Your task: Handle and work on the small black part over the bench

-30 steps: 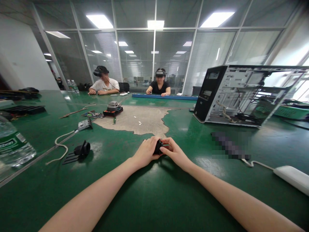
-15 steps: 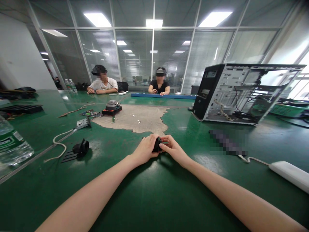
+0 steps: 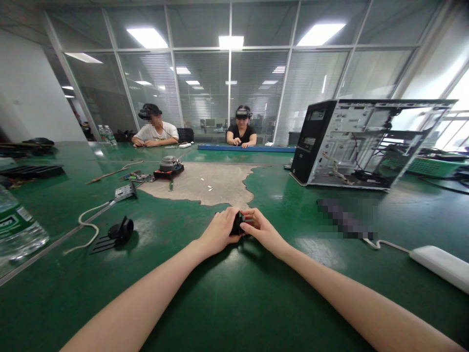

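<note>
Just above the green tabletop, at the middle of the view, both my hands meet around a small black part (image 3: 237,225). My left hand (image 3: 221,229) wraps over it from the left, its fingers covering most of the part. From the right, my right hand (image 3: 261,230) pinches its edge between thumb and fingers. What kind of part it is, I cannot make out. To the left on the table lies a black plastic piece (image 3: 120,231) with a round collar and long prongs.
An open computer case (image 3: 318,142) stands at right, near a white power strip (image 3: 439,264). At left are a water bottle (image 3: 22,225) and a metal bracket (image 3: 125,192) by a pale cable. A heatsink fan (image 3: 169,166) sits farther back. Two people sit across the table.
My view has shifted slightly, so the scene sits a little lower. Both hands keep hold of the black part with hardly any change. The person opposite has moved their hands.
</note>
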### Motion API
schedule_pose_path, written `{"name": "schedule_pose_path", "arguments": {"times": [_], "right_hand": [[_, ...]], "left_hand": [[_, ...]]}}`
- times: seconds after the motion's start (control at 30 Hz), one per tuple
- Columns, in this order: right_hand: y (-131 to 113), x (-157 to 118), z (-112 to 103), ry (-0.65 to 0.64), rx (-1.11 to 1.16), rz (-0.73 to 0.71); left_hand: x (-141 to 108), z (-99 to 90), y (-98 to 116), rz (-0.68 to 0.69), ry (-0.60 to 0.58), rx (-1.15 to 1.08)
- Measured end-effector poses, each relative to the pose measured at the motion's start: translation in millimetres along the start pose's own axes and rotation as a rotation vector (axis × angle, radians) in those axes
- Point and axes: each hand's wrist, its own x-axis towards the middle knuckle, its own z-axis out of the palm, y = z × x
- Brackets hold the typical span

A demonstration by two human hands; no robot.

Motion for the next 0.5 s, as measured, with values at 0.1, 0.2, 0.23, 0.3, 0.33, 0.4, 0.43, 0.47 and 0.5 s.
{"name": "schedule_pose_path", "arguments": {"times": [0.1, 0.2, 0.23, 0.3, 0.33, 0.4, 0.43, 0.47, 0.5], "right_hand": [[1.4, 1.4, -0.4, -0.007, -0.009, 0.028], [0.3, 0.3, 0.1, -0.023, -0.012, 0.006], [-0.5, -0.3, 0.5, -0.026, -0.005, -0.003], [-2.1, -1.2, 1.6, -0.03, 0.01, -0.018], [-2.6, -1.4, 2.0, -0.031, 0.015, -0.022], [-2.8, -1.1, 2.6, -0.022, 0.007, -0.025], [-2.4, -0.6, 2.6, -0.011, -0.002, -0.022], [-1.9, 0.1, 2.4, 0.0, -0.012, -0.012], [-1.2, 0.8, 2.2, 0.01, -0.019, 0.004]], "left_hand": [[-0.4, -0.9, -0.4, -0.009, -0.003, -0.006], [-0.6, -2.1, -0.1, -0.005, -0.01, -0.009], [-0.7, -2.3, 0.1, -0.005, -0.011, -0.01], [-0.8, -2.2, 0.3, -0.006, -0.01, -0.014], [-0.9, -2.0, 0.2, -0.007, -0.008, -0.016], [-0.9, -1.5, -0.2, -0.009, -0.004, -0.018], [-1.0, -1.3, -0.4, -0.009, -0.004, -0.017], [-1.0, -1.1, -0.6, -0.009, -0.005, -0.016], [-1.0, -1.1, -0.7, -0.009, -0.005, -0.017]]}}
